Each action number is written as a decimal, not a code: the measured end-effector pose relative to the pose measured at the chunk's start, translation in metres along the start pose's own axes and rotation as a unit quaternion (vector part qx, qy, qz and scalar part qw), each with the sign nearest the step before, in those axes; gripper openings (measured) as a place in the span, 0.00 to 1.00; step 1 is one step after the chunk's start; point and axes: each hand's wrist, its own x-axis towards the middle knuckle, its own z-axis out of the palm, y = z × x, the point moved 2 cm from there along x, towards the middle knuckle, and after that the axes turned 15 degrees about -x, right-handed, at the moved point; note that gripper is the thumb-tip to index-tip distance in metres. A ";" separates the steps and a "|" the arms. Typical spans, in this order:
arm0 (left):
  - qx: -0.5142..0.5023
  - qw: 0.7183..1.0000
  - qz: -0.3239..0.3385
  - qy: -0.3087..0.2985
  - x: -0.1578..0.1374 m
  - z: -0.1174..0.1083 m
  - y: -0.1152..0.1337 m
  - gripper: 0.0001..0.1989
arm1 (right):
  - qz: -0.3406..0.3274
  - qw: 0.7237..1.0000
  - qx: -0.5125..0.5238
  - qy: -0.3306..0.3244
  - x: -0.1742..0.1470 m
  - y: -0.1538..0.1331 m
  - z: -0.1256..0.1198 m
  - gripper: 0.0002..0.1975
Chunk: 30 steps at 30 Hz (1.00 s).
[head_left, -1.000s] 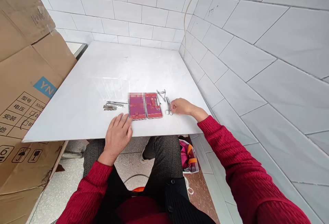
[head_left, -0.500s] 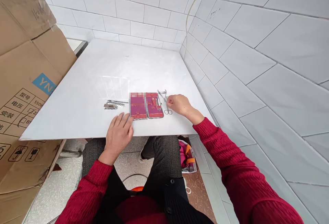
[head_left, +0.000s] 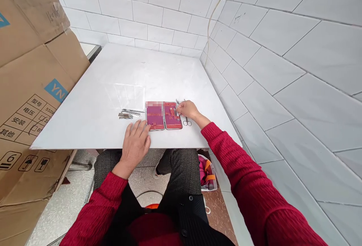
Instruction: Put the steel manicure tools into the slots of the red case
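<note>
An open manicure case [head_left: 155,119] with a purple and red lining lies on the white table. Flat beside its lower left corner rests my left hand [head_left: 135,144], fingers stretched out and fingertips at the case's edge. My right hand [head_left: 188,109] is at the case's right edge with thumb and fingers pinched; what they hold, if anything, is too small to make out. Slim tools [head_left: 175,112] sit in the right half of the case. Small scissors [head_left: 187,123] lie just below my right hand, partly covered by it. Nail clippers [head_left: 125,116] and thin metal tools [head_left: 132,110] lie left of the case.
Large cardboard boxes [head_left: 34,72] stand along the table's left side. A tiled wall [head_left: 283,65] borders the right, with a cable [head_left: 209,27] hanging in the corner. Below the table's right front is a bin [head_left: 210,174] with pink and orange items.
My right hand has moved left from beside the scissors to the case's right edge, still pinched. My left hand stays by the case's lower left corner. The view has shifted slightly.
</note>
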 end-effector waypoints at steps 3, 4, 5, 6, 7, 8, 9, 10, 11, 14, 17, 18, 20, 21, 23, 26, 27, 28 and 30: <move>-0.033 0.997 0.048 -0.048 0.014 0.014 0.021 0.22 | -0.004 0.999 0.043 0.001 0.000 0.003 0.002 0.06; -0.044 0.994 0.066 -0.076 0.019 0.021 0.028 0.22 | -0.005 0.999 0.053 -0.002 0.000 0.003 0.002 0.06; -0.053 0.991 0.074 -0.095 0.023 0.027 0.033 0.21 | -0.006 0.998 0.061 -0.006 0.000 0.003 0.002 0.06; -0.060 0.990 0.074 -0.108 0.026 0.033 0.038 0.21 | -0.008 0.997 0.070 -0.011 0.000 0.003 0.002 0.06; -0.065 0.989 0.071 -0.115 0.029 0.039 0.040 0.21 | -0.008 0.997 0.080 -0.016 0.001 0.003 0.001 0.06; -0.069 0.989 0.066 -0.117 0.030 0.042 0.041 0.21 | -0.009 0.995 0.093 -0.020 0.001 0.003 0.001 0.06; -0.072 0.988 0.064 -0.117 0.031 0.045 0.041 0.21 | -0.011 0.993 0.111 -0.025 0.002 0.004 0.001 0.07; -0.076 0.988 0.065 -0.117 0.030 0.046 0.040 0.20 | -0.012 0.991 0.132 -0.029 0.002 0.004 0.001 0.07; -0.079 0.988 0.066 -0.116 0.030 0.046 0.039 0.20 | -0.013 0.987 0.155 -0.032 0.003 0.005 0.001 0.08; -0.085 0.987 0.071 -0.115 0.028 0.044 0.036 0.20 | -0.010 0.975 0.218 -0.039 0.007 0.007 0.001 0.09; -0.084 0.987 0.070 -0.116 0.028 0.043 0.035 0.20 | -0.008 0.967 0.252 -0.043 0.010 0.008 0.000 0.09; -0.083 0.987 0.070 -0.116 0.028 0.044 0.036 0.20 | -0.009 0.964 0.261 -0.044 0.010 0.008 0.000 0.08; -0.081 0.988 0.070 -0.115 0.029 0.044 0.036 0.20 | -0.009 0.960 0.276 -0.045 0.011 0.009 0.000 0.08; -0.080 0.988 0.071 -0.115 0.029 0.045 0.036 0.20 | -0.009 0.959 0.281 -0.043 0.011 0.010 0.000 0.08; -0.079 0.987 0.073 -0.116 0.029 0.045 0.036 0.19 | -0.011 0.957 0.289 -0.035 0.013 0.010 0.001 0.08; -0.074 0.988 0.074 -0.114 0.030 0.045 0.036 0.20 | -0.021 0.959 0.282 -0.024 0.017 0.010 0.005 0.07; -0.073 0.988 0.073 -0.113 0.030 0.045 0.036 0.20 | -0.023 0.961 0.274 -0.023 0.018 0.009 0.006 0.07; -0.072 0.988 0.073 -0.113 0.030 0.045 0.036 0.20 | -0.025 0.964 0.265 -0.022 0.019 0.009 0.006 0.07; -0.071 0.988 0.073 -0.115 0.030 0.045 0.036 0.20 | -0.029 0.968 0.248 -0.018 0.019 0.008 0.006 0.07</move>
